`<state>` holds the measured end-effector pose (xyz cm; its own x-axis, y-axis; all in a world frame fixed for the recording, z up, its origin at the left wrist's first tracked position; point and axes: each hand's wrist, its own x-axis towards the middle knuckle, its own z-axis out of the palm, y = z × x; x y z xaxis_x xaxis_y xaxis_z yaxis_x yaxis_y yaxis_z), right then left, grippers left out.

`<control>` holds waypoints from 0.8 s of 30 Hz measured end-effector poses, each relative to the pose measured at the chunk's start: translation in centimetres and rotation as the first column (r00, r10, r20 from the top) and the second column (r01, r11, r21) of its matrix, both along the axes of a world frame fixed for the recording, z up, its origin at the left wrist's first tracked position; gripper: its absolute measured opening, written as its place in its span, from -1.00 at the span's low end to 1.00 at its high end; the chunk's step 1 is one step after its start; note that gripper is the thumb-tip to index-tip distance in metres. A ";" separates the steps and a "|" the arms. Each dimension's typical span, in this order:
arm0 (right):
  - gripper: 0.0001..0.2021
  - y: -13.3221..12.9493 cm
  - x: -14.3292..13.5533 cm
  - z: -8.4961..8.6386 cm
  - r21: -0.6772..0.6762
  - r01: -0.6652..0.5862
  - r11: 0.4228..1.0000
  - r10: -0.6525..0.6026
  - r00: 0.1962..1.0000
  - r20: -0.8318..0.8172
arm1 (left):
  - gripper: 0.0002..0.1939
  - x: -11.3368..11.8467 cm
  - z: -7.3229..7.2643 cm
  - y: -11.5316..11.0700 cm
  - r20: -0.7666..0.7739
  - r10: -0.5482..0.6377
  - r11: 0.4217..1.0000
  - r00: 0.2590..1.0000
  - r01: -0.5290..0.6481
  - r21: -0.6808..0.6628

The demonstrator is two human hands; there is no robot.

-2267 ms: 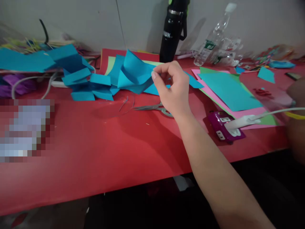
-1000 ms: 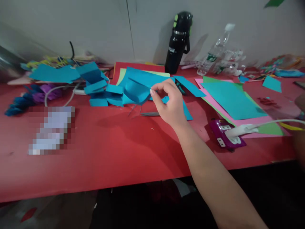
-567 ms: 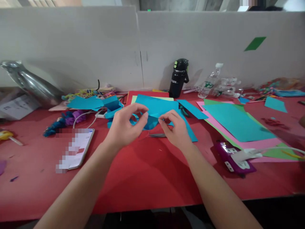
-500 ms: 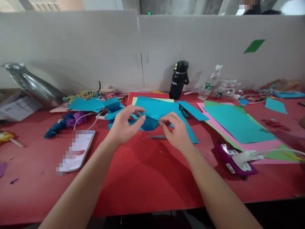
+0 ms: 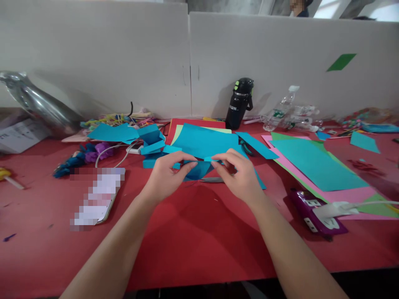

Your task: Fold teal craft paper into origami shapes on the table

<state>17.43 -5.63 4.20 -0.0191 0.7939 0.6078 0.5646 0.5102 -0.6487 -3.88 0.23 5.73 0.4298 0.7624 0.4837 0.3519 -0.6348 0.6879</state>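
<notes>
Blue paper (image 5: 202, 169) is over the surface (image 5: 174, 249), toward the far edge, midway between side edges, pinched by the fingers of the left hand (image 5: 162, 176) and right hand (image 5: 243, 178). Level, gentle tension should keep it from creasing crookedly.

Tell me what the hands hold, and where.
A piece of blue paper, pinched along its upper edge, with the left hand and right hand at either side.
</notes>
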 end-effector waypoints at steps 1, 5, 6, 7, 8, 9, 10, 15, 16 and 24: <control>-0.84 -0.1 0.1 0.0 -0.024 0.004 1.000 -0.005 1.000 -0.017 | -0.90 0.0 0.1 -0.1 -0.001 0.005 1.000 1.000 -0.005 0.002; -0.70 -0.4 0.2 0.0 -0.098 0.022 0.995 -0.028 0.998 -0.052 | -0.92 0.0 0.4 -0.4 0.010 0.025 1.000 1.000 -0.025 0.016; -0.69 -0.5 0.2 0.1 -0.104 0.022 0.994 -0.027 0.998 -0.052 | -0.93 0.0 0.4 -0.5 0.012 0.026 0.999 1.000 -0.027 0.019; -0.68 -0.5 0.2 0.1 -0.112 0.013 0.994 -0.019 0.998 -0.055 | -0.93 0.0 0.5 -0.5 0.014 0.024 0.999 1.000 -0.025 0.023; -0.69 -0.6 0.1 0.2 -0.124 -0.003 0.992 -0.004 0.998 -0.060 | -0.93 0.1 0.5 -0.6 0.015 0.021 0.999 1.000 -0.022 0.026; -0.70 -0.6 0.1 0.4 -0.137 -0.025 0.990 0.016 0.998 -0.069 | -0.93 0.1 0.5 -0.6 0.016 0.016 0.999 1.000 -0.016 0.030; -0.73 -0.7 0.0 0.5 -0.150 -0.049 0.987 0.037 0.996 -0.080 | -0.93 0.1 0.6 -0.6 0.018 0.010 0.999 1.000 -0.011 0.035; -0.82 -0.9 0.0 0.9 -0.214 -0.124 0.969 0.096 0.986 -0.136 | -0.92 0.0 0.6 -0.9 0.011 -0.018 0.999 1.000 0.017 0.047; -0.81 -0.9 0.0 0.9 -0.224 -0.130 0.966 0.100 0.985 -0.141 | -0.92 0.0 0.6 -1.0 0.006 -0.019 0.999 1.000 0.019 0.043; -0.81 -1.1 -0.3 1.0 -0.241 -0.185 0.953 0.161 0.980 -0.114 | -0.83 0.3 1.0 -1.6 -0.041 -0.066 0.997 0.997 0.067 0.035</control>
